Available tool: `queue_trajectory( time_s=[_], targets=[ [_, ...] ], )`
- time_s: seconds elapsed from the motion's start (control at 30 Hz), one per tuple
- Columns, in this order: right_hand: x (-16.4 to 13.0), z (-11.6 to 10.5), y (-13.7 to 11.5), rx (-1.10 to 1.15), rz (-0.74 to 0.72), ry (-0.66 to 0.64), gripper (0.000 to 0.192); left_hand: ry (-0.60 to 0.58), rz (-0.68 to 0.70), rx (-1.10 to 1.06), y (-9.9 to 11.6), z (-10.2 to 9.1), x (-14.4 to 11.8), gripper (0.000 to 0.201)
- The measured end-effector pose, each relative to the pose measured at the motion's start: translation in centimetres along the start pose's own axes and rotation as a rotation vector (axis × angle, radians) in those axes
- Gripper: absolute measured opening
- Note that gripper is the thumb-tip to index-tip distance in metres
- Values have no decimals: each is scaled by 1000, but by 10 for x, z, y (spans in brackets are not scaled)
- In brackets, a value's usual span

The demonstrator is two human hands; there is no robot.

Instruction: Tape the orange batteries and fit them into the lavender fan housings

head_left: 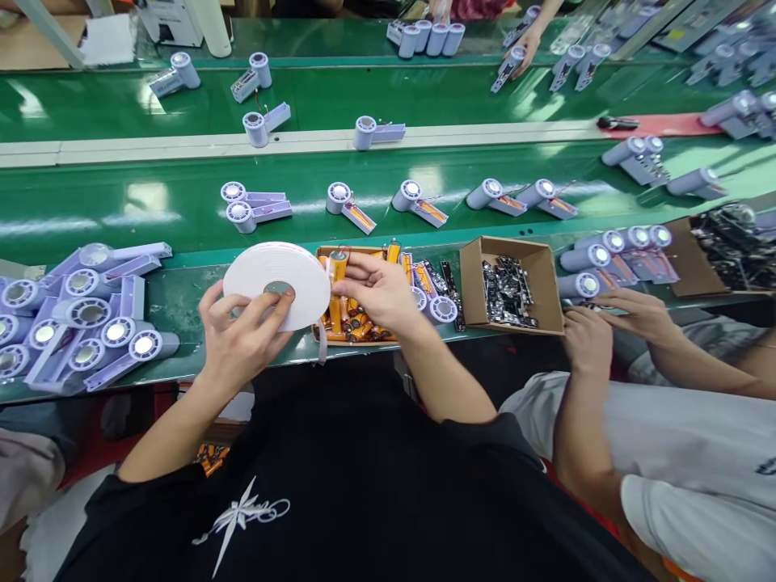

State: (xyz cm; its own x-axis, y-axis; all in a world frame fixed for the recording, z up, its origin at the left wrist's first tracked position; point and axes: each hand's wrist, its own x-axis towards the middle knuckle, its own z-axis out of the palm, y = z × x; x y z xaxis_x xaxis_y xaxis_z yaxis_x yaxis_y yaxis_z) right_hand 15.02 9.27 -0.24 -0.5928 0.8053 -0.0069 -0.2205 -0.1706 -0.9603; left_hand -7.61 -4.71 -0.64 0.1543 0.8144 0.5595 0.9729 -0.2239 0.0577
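Observation:
My left hand (242,331) grips a wide white roll of tape (272,271), with fingers across its face at the core hole. At the roll's right edge my right hand (379,287) pinches an orange cylindrical battery (338,265), held upright against the tape's edge. A short strip of tape (322,343) hangs below the roll. Under my right hand stands a cardboard box (388,343) full of orange batteries with wires, partly hidden by the hand and roll.
Lilac fan housings lie heaped (85,311) at left and spaced along the green conveyor (182,194). Right of the batteries, a cardboard box (549,299) holds small circuit boards. A co-worker's hands (612,327) work at far right; another person's hand (527,48) reaches across the far belt.

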Motion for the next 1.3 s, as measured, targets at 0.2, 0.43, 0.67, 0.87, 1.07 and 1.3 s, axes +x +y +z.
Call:
queue_trajectory(
  time_s=[0.2, 0.43, 0.67, 0.87, 1.07, 1.3],
  targets=[
    [16, -23, 0, 156, -231, 464, 42, -109, -221, 18, 28, 10, -48, 46],
    [34, -88, -9, -77, -263, 266, 59, -515, -314, -166, -109, 40, -4, 43],
    [61, -71, -8, -104, -280, 224, 64, -398, -83, 26, -161, 154, 137, 42],
    [84, -75, -16, -202, -274, 127, 66, -513, 93, 40, -188, 173, 130, 37],
    [156, -57, 0, -294, -227, -27, 66, -531, 54, 14, -184, 181, 132, 34],
    [208, -37, 30, -424, -115, -133, 52, -584, 0, -264, -198, 182, 141, 26]
  ],
)
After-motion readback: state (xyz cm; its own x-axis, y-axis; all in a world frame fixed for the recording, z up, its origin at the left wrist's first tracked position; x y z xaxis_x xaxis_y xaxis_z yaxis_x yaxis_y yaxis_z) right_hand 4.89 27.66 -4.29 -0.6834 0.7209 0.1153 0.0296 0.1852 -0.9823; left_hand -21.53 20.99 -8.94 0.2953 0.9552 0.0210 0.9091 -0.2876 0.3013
